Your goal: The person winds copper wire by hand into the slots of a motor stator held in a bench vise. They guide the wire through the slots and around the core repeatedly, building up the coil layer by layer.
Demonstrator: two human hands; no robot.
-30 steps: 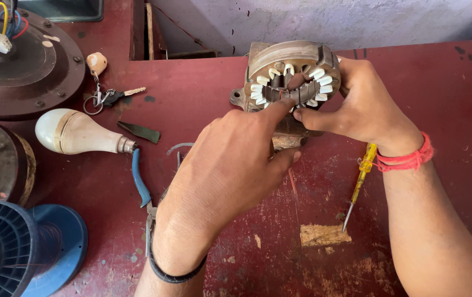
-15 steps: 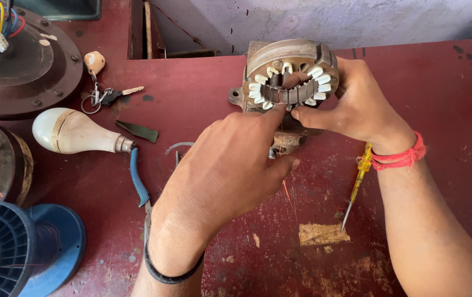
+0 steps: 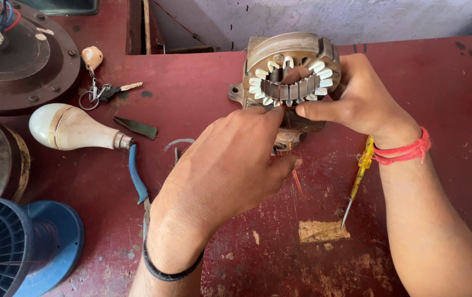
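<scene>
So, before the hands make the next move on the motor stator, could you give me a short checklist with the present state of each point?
1. Right hand grips the motor stator on its right side: ok.
2. Left hand fingertips reach the stator's lower slots: ok.
3. Copper wire is seated in a slot: cannot tell, fingers hide it.
4. Yellow screwdriver lies apart from the stator, beside the right wrist: ok.
5. Blue-handled pliers are free to pick up: not ok, the left forearm partly covers them.

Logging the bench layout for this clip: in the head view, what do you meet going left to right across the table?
Blue wire spool → light bulb → blue-handled pliers → left hand → motor stator → right hand → yellow screwdriver.
</scene>
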